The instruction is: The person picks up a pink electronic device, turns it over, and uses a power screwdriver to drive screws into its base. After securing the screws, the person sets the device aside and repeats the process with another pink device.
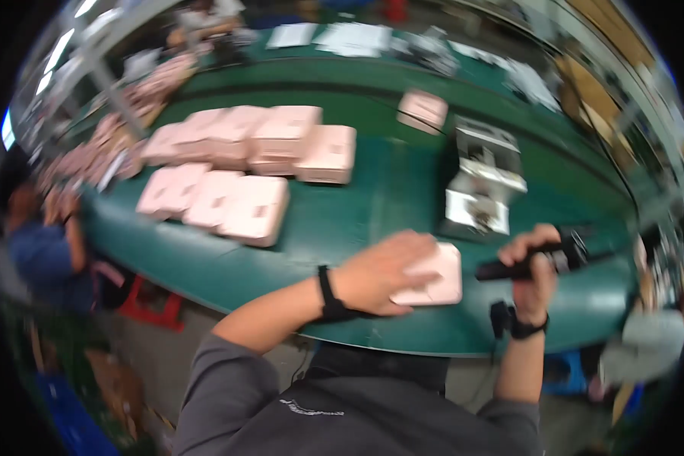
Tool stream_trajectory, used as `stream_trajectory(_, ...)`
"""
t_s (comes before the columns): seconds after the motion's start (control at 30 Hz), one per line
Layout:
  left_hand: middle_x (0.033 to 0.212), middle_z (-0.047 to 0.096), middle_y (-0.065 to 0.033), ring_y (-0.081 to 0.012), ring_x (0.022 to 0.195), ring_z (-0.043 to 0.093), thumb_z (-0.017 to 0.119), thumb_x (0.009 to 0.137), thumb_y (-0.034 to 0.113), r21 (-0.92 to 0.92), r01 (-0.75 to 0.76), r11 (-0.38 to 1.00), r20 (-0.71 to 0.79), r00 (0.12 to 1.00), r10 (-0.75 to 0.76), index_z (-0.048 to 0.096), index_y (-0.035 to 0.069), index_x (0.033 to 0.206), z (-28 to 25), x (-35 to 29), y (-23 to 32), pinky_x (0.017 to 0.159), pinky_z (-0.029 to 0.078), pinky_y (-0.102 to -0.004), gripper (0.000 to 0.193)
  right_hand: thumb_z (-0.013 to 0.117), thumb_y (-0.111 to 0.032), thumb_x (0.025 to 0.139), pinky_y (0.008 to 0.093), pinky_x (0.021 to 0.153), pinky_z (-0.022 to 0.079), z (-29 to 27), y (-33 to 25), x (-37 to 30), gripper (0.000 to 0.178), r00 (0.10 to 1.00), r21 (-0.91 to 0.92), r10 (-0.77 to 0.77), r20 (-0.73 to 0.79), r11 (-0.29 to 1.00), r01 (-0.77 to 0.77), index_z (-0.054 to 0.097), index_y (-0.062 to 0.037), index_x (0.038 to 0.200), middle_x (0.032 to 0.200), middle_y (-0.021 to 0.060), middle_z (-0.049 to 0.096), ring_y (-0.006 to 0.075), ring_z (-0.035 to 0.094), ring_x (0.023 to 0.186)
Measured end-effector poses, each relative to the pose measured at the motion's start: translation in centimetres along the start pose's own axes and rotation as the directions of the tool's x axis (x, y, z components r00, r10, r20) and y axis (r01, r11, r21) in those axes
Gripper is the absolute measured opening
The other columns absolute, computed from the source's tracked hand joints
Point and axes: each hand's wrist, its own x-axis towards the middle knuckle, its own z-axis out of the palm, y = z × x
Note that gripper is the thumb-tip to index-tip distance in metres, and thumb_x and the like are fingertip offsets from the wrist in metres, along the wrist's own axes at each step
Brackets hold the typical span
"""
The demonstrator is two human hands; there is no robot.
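1. A pale pink flat box point(437, 275) is seen in the lower centre of the frame, lying on the green table point(342, 220) close to its near edge.
2. The left hand point(384, 272) is laid flat on top of this box, fingers spread and pressed down over its left part; the box is held down rather than grasped.
3. A black wristband point(328, 292) is worn on the left wrist, just left of the hand.
4. The right hand point(534, 262) is shown to the right of the box, closed in a fist around a black handheld tool point(532, 261), which is held roughly level with its tip pointing left toward the box.
5. Whether the tool tip touches the box cannot be told because of blur; it is seen just beside the box's right edge.
6. A grey-and-white machine point(482, 178) is placed on the table above the right hand, in the centre right of the frame.
7. A cluster of similar pink boxes point(247, 163) is spread over the upper left of the table, well apart from the hands.
8. A single pink box point(423, 109) is set farther back, near the upper centre.
9. Another person point(42, 243) is visible at the left edge of the frame, beside the table.
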Motion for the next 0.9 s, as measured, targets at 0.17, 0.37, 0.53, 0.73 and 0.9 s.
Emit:
stream_trajectory(0.17,0.145,0.039,-0.0235,-0.0429,0.132,0.043,0.087,0.066,0.036,-0.037,0.147,0.988,0.008,0.989,-0.147,0.054,0.013,0.136,-0.2,0.8,-0.8,0.109,0.039,-0.0518,0.081,0.061,-0.029,0.095,0.0337,0.062,0.046,-1.1,-1.6,2.2,0.026,0.99,-0.151,0.013,-0.143,0.988,-0.035,0.049,-0.0083,0.104,0.07,0.0041,0.05,0.0156,0.049,0.058)
stream_trajectory(0.37,0.144,0.038,-0.0223,-0.043,0.123,0.052,0.091,0.062,0.033,-0.234,0.435,0.87,0.123,0.9,-0.417,0.047,0.015,0.143,0.2,0.5,-0.5,0.099,0.049,-0.0451,0.094,0.056,-0.028,0.096,0.0331,0.058,0.043,1.7,-4.9,8.5,0.022,0.967,-0.226,-0.172,-0.187,0.966,0.128,0.052,-0.0064,0.099,0.068,0.0039,0.048,0.0148,0.046,0.055)
stream_trajectory(0.53,0.139,0.041,-0.0213,-0.0417,0.116,0.056,0.091,0.061,0.03,-0.233,0.413,0.88,0.102,0.911,-0.401,0.046,0.015,0.144,0.5,0.0,-0.9,0.097,0.05,-0.0443,0.095,0.054,-0.028,0.097,0.0324,0.059,0.042,2.8,-2.4,10.8,0.023,0.974,-0.445,-0.16,-0.162,0.892,0.073,0.053,-0.0052,0.097,0.066,0.0037,0.047,0.0147,0.046,0.054)
stream_trajectory(0.73,0.136,0.043,-0.0211,-0.0412,0.115,0.056,0.089,0.062,0.025,-0.233,0.399,0.887,0.079,0.917,-0.392,0.046,0.016,0.143,0.8,-0.3,-1.2,0.096,0.05,-0.0443,0.092,0.052,-0.03,0.097,0.0329,0.059,0.042,3.8,-3.1,8.8,0.025,0.989,-0.403,-0.081,-0.124,0.915,0.025,0.052,-0.0054,0.099,0.066,0.0039,0.048,0.0147,0.046,0.054)
stream_trajectory(0.9,0.133,0.043,-0.0186,-0.0381,0.109,0.058,0.088,0.064,0.024,-0.214,0.361,0.908,0.029,0.931,-0.364,0.045,0.018,0.143,0.9,-0.4,-1.3,0.091,0.053,-0.0435,0.091,0.051,-0.029,0.097,0.0336,0.058,0.043,4.6,-3.6,7.1,0.024,0.995,-0.275,-0.041,-0.087,0.961,0.016,0.051,-0.0055,0.099,0.066,0.0042,0.048,0.0146,0.047,0.054)
